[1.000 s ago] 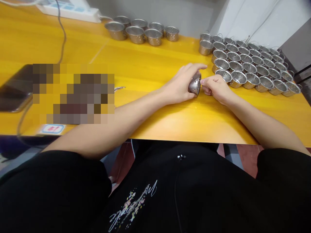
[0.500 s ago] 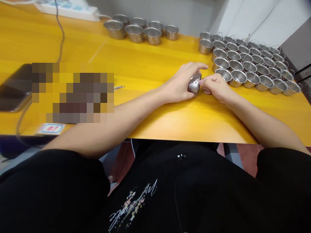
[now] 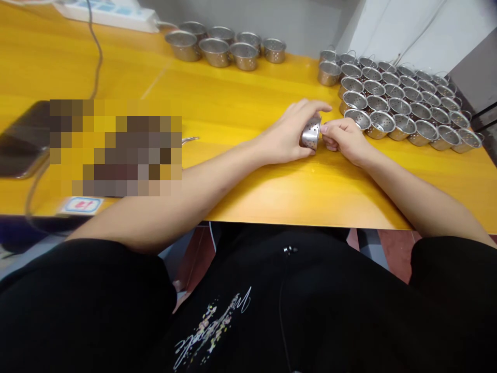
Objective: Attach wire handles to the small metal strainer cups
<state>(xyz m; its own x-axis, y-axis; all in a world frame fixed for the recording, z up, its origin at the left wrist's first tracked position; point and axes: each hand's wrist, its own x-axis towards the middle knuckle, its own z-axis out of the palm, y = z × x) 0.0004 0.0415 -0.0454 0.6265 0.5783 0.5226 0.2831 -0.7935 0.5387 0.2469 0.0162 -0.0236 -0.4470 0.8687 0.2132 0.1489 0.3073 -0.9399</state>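
A small perforated steel cup [image 3: 310,133] lies on its side on the yellow table [image 3: 240,103], its base turned toward me. My left hand [image 3: 289,132] is wrapped round it, fingers over the top. My right hand [image 3: 344,139] is closed in a pinch against the cup's rim side; what it pinches is too small to make out. Just right of my hands, several rows of like steel cups with wire handles [image 3: 399,103] stand packed together.
Several more perforated cups [image 3: 225,46] stand in a group at the table's far edge, behind them a white power strip [image 3: 112,13] with a dark cable [image 3: 97,46]. A dark phone [image 3: 23,140] lies at the left next to a blurred patch.
Both hands stay in place on the cup. The cup has tilted slightly in my left hand, and the view has shifted a little.
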